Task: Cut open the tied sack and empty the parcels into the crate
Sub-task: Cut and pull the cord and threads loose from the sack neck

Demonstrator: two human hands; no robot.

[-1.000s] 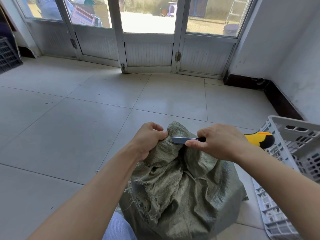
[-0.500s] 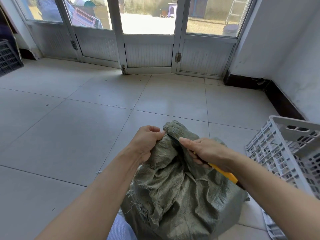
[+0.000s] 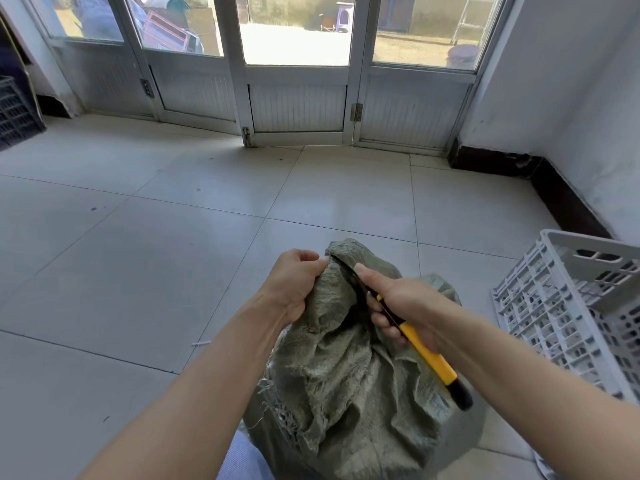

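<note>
— What's at the far left edge of the frame?
— A dark lattice crate (image 3: 14,112), partly cut off, standing on the tiled floor (image 3: 138,271).
— And lower centre?
— The left hand (image 3: 294,284), its fingers curled tight round a bunch of cloth at the neck of the green woven sack (image 3: 346,375). The sack stands on the floor in the lower middle.
— Just right of that?
— The right hand (image 3: 405,303) grips a yellow-and-black knife (image 3: 429,360), forefinger stretched along its top toward the sack's neck. The blade is hidden in a fold.
— Far right?
— A white plastic crate (image 3: 588,251), near the sack but apart from it.
</note>
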